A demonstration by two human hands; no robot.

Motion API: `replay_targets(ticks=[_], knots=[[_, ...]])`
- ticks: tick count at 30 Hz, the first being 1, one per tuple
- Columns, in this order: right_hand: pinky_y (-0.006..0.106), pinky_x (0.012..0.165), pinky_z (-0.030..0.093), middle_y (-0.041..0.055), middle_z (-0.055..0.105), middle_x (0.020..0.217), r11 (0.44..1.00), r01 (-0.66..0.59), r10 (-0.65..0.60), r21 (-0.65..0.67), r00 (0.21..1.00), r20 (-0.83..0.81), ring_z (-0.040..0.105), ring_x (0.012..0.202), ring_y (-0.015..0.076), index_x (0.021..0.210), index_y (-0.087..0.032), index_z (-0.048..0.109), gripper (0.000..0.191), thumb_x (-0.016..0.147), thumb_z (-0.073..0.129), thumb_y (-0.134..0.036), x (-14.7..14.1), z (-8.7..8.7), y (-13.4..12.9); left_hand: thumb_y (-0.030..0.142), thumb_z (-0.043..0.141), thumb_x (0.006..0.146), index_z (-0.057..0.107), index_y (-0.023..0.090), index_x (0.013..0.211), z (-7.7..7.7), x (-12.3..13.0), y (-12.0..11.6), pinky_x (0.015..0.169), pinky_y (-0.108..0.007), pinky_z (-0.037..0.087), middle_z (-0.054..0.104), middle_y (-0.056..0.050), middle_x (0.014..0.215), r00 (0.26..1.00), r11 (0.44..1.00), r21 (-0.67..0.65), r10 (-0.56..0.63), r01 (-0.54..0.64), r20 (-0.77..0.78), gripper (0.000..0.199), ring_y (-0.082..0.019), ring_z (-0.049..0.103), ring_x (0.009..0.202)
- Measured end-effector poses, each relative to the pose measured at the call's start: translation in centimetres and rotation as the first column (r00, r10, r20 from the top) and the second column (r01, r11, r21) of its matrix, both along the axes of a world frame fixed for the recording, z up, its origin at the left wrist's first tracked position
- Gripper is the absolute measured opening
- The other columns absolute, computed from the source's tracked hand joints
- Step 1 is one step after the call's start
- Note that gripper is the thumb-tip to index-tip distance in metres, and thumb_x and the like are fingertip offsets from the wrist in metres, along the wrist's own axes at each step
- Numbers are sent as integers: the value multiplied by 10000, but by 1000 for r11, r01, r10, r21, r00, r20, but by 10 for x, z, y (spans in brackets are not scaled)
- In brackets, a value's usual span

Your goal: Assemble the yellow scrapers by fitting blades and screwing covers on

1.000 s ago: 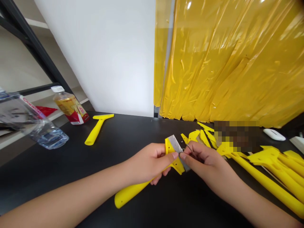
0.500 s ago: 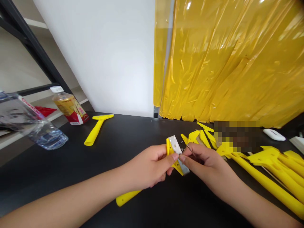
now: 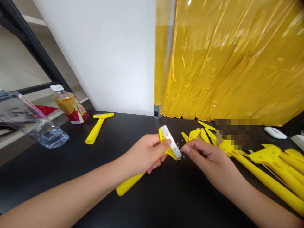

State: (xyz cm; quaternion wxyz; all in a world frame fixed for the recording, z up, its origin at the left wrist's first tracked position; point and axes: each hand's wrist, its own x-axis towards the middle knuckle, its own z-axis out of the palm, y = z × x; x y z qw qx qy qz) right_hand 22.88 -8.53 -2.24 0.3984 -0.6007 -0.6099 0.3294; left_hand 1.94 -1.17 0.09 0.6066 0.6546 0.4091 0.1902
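Left hand (image 3: 144, 156): grip closed round yellow scraper (image 3: 131, 184), thumb on metal plate (image 3: 175, 148). Right hand (image 3: 204, 155): fingertips nearly closed beside plate, contents unclear; small parts (image 3: 179, 146) near.

The metal strip (image 3: 174, 148) looks smooth, the yellow sheeting (image 3: 225, 63) glossy

Pixelated patch (image 3: 238, 134): blocks are masking mid-right contents
Clear bottle (image 3: 51, 133): left edge is cropping it
Held yellow tool (image 3: 132, 183): left hand (image 3: 147, 155) is covering its middle
Small bits (image 3: 179, 146), centre-right: appearing too small to identify
Yellow handles (image 3: 273, 183): right edge is cropping them
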Motion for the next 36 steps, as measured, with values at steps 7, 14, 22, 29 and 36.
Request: replay_targets(ticks=[7, 14, 22, 29, 36], knots=[[318, 671, 474, 29, 679, 890, 987, 147, -157, 66, 970, 187, 618, 765, 199, 1253, -297, 710, 356, 1025, 471, -430, 31, -9, 18, 436, 553, 1012, 535, 201, 783, -2, -6, 21, 330, -197, 356, 552, 24, 647, 978, 988, 17, 151, -154, 142, 328, -86, 468, 419], [311, 679, 498, 5, 734, 827, 994, -37, 75, -107, 925, 373, 667, 761, 207, 972, -299, 753, 207, 940, 581, -411, 30, -21, 19, 454, 562, 1014, 549, 199, 789, -2, -5, 16, 325, -199, 367, 538, 40, 645, 981, 991, 29, 126, -131, 149, 340, -74, 449, 400], [310, 670, 515, 9, 743, 813, 993, -64, 99, -100, 913, 396, 675, 744, 210, 994, -292, 748, 225, 942, 558, -402, 28, -11, 13, 427, 547, 1025, 554, 198, 793, -3, -4, 17, 320, -199, 366, 536, 46, 636, 982, 992, 26, 115, -121, 152, 326, -68, 441, 384], [344, 636, 475, 16, 761, 802, 982, 174, -184, 72, 811, 555, 691, 723, 244, 998, -308, 745, 232, 943, 555, -428, 55, 4, 24, 465, 546, 1023, 546, 203, 786, -2, -5, 16, 331, -201, 374, 532, 45, 646, 988, 996, 35, 81, -86, 134, 353, -70, 450, 403], [339, 655, 494, 3, 783, 884, 972, 233, -156, -11, 683, 714, 729, 795, 240, 1132, -333, 743, 267, 924, 589, -398, 52, -8, 29, 499, 552, 1015, 524, 209, 762, -2, -5, 15, 340, -210, 392, 542, 41, 618, 993, 996, 32, 84, -86, 83, 385, -73, 449, 391]])
